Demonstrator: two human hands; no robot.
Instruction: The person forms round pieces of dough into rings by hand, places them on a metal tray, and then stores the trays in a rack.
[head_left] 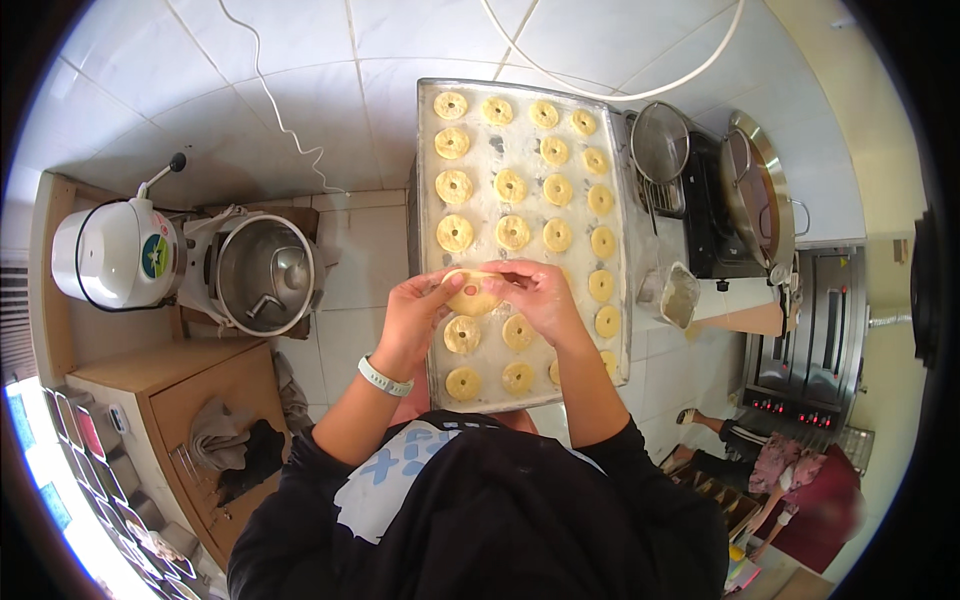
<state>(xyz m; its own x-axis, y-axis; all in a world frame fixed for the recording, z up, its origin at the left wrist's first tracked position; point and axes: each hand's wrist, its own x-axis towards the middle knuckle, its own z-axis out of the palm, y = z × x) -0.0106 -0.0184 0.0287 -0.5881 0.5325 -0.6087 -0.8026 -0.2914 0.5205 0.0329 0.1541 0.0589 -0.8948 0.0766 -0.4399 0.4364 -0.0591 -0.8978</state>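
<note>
My left hand [415, 310] and my right hand [535, 305] together hold a pale yellow dough ring [470, 305] by its upper edge and sides, with a fingertip seen through its hole. The ring is raised over a large floured metal tray [525, 140], on which several flat dough rings [454, 187] lie in rows. Some of the rings behind my hands are partly hidden.
At left are a white stand mixer [115, 255], a steel bowl [265, 270] and a wooden cabinet [180, 420]. At right are a strainer [660, 135], a pan [765, 210] on a black stove [715, 260], a steel oven [800, 370] and another person [775, 470].
</note>
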